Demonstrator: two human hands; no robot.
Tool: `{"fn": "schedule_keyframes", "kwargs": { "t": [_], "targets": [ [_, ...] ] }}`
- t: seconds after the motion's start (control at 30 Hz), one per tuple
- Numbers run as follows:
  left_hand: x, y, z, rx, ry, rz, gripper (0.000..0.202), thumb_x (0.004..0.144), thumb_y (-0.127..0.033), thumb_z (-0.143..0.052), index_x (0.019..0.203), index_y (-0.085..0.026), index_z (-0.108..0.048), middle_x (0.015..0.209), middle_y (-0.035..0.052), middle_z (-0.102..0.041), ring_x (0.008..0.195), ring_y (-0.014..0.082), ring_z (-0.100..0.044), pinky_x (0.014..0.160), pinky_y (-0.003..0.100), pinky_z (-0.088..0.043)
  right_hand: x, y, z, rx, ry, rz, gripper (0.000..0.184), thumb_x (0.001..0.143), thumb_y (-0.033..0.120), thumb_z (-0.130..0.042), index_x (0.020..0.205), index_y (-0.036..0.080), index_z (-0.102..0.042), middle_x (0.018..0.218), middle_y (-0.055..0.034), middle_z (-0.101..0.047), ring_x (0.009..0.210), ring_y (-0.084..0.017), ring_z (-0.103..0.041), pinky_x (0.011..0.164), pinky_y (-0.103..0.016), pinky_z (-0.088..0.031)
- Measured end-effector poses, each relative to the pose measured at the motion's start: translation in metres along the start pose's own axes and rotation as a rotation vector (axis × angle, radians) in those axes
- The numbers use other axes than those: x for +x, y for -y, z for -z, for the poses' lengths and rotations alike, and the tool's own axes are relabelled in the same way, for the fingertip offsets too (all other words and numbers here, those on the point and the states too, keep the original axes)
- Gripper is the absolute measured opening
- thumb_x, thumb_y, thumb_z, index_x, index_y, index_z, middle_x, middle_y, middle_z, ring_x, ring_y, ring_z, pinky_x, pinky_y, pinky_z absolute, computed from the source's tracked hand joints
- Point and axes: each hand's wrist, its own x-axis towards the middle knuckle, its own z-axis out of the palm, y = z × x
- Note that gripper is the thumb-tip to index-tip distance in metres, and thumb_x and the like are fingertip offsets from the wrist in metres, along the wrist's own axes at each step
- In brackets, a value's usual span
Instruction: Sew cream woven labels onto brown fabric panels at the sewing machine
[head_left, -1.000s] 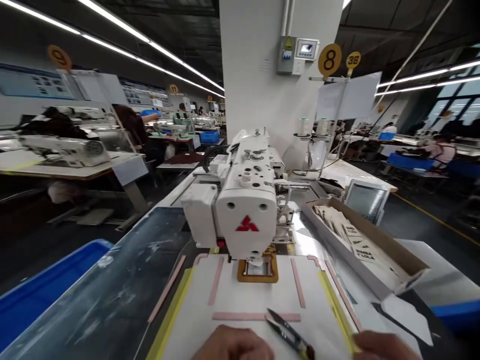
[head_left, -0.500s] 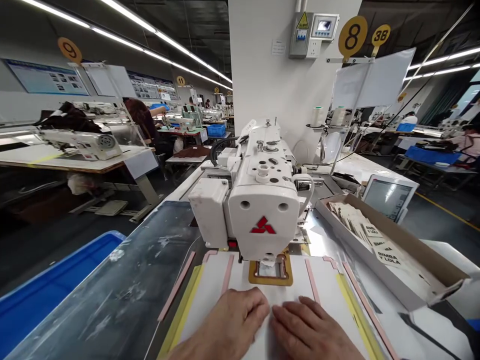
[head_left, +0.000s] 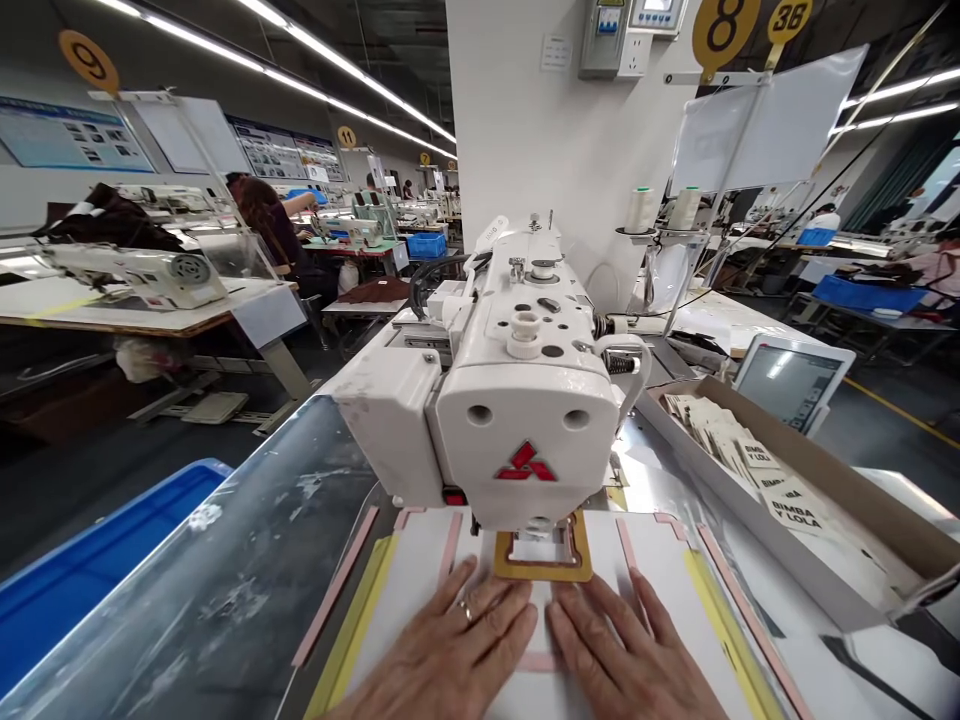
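Both hands lie palm down on a white sheet (head_left: 405, 590) below the head of a white sewing machine (head_left: 525, 400). My left hand (head_left: 461, 640) has its fingers spread, with a ring on one of them. Beside it, my right hand (head_left: 619, 640) is also flat with fingers apart. The fingertips of both reach close to the front edge of a brass-coloured clamp frame (head_left: 544, 570) under the machine head. Pink strips (head_left: 626, 550) and a yellow strip (head_left: 352, 625) mark the sheet. What lies under the palms is hidden.
At right, an open cardboard box (head_left: 720, 490) holds several printed labels (head_left: 795, 515), with a screen panel (head_left: 795, 385) behind it. A blue bin (head_left: 112, 540) stands at lower left. Thread cones (head_left: 641, 210) are behind the machine. A person (head_left: 262, 220) sits at the far left.
My left hand has gone from curled to flat and spread. My right hand's fingers have fanned out and reach farther forward. The view has tilted down and come closer to the machine.
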Motion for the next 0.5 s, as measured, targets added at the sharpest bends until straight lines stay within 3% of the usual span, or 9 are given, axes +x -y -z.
{"fn": "schedule_keyframes", "kwargs": {
  "t": [0.2, 0.5],
  "targets": [
    [0.0012, 0.002, 0.0012, -0.196, 0.03, 0.124, 0.085, 0.1, -0.05, -0.067, 0.167, -0.027, -0.021, 0.154, 0.009, -0.056, 0.145, 0.0325, -0.049, 0.129, 0.053, -0.023, -0.002, -0.0037, -0.0033, 0.051, 0.068, -0.038, 0.055, 0.107, 0.052, -0.046, 0.148, 0.018, -0.058, 0.152, -0.0024, -0.06, 0.127, -0.028, -0.064, 0.095, -0.042, -0.059],
    [0.0042, 0.0016, -0.0039, -0.214, 0.031, 0.186, 0.097, 0.098, -0.05, -0.07, 0.169, -0.032, -0.006, 0.166, 0.007, -0.04, 0.15, 0.0358, -0.041, 0.128, 0.057, -0.024, 0.0061, -0.0084, -0.0052, 0.107, -0.045, -0.103, 0.056, 0.107, 0.054, -0.042, 0.139, 0.014, -0.065, 0.147, -0.0079, -0.063, 0.126, -0.032, -0.065, 0.108, -0.05, -0.051]
  ]
}}
